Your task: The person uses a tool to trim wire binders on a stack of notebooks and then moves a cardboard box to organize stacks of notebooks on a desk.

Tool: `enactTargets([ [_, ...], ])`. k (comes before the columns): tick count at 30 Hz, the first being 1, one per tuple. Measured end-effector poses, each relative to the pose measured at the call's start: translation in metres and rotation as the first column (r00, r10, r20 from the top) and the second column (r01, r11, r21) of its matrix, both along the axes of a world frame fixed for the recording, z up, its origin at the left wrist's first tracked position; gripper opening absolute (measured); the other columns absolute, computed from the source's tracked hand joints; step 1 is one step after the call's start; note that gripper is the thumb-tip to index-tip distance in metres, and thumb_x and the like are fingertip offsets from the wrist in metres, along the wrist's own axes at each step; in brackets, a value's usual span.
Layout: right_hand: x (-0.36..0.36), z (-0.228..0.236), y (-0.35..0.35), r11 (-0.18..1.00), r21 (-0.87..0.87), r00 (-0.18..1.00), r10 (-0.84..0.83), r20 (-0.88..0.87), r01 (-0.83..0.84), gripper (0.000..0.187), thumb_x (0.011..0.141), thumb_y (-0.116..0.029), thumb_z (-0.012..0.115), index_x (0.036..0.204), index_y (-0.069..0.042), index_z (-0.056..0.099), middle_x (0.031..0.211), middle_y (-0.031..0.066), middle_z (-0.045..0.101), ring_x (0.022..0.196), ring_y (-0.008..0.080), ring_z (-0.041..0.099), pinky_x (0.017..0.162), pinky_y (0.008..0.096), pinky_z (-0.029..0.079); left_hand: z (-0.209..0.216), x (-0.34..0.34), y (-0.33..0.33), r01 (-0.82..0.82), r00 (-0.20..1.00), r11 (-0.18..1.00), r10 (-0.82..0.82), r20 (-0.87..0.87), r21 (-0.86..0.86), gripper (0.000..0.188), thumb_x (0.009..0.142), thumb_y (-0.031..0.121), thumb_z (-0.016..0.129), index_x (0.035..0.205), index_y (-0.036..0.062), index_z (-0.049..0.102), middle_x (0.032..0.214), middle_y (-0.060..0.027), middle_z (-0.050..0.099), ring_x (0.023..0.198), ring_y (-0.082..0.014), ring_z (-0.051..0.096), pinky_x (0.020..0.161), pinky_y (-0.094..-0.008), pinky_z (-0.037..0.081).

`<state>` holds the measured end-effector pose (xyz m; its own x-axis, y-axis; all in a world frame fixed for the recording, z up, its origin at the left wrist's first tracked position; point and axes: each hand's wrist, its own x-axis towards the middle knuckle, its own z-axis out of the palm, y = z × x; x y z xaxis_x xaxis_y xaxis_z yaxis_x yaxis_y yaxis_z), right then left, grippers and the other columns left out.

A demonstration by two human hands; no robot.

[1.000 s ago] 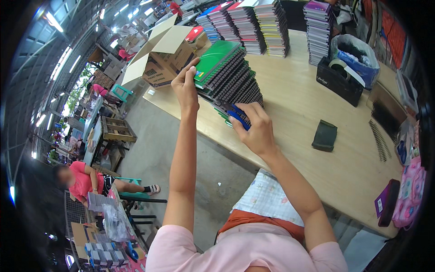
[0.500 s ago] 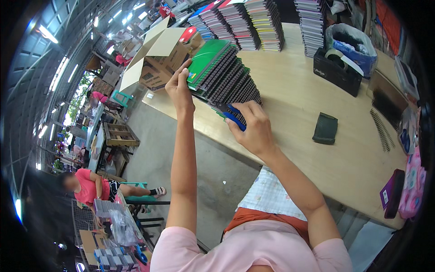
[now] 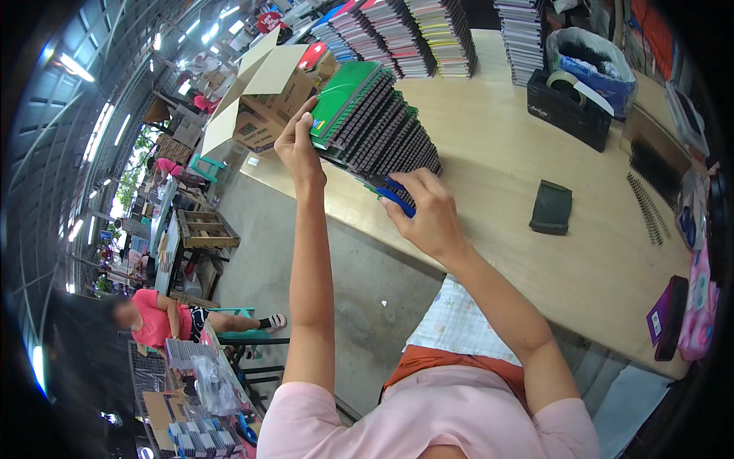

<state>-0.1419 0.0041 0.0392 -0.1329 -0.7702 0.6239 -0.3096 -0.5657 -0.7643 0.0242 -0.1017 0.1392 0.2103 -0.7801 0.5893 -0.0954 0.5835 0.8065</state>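
A leaning row of notebooks lies on the surface near its front edge. A cardboard box stands to its left, stacked notebooks behind, a tape dispenser and pouch to the right.

Wooden table: slanted stack of spiral notebooks near left edge, open cardboard box far left, more notebook stacks far side, black tape dispenser & dark pad right, loose spiral coils far right.

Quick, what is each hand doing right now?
Left hand: closed on the far end of the row of spiral notebooks.
Right hand: closed on its near end.
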Motion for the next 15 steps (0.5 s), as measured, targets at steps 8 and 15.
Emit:
enactTargets([
  [8,-0.006,0.000,-0.002,0.980,0.111,0.977,0.146,0.157,-0.165,0.038,0.081,-0.029,0.075,0.103,0.000,0.067,0.093,0.0170,0.063,0.084,0.0287,0.065,0.072,0.0394,0.052,0.001,-0.001,0.000,-0.002,1.000,1.000,0.002,0.006,-0.007,0.031,0.089,0.009,0.057,0.113,-0.0084,0.068,0.105,-0.0145,0.070,0.091,-0.0145,0.064,0.086,-0.0244,0.048],
  [15,-0.001,-0.011,0.003,0.989,-0.102,0.982,-0.119,-0.149,0.104,0.038,0.081,-0.028,0.075,0.107,-0.001,0.066,0.098,0.0153,0.062,0.086,0.0296,0.063,0.073,0.0407,0.051,-0.001,0.000,-0.001,0.006,1.000,1.000,-0.006,-0.010,-0.003,0.031,0.090,0.008,0.056,0.113,-0.0087,0.068,0.106,-0.0144,0.070,0.090,-0.0138,0.064,0.085,-0.0237,0.048],
])
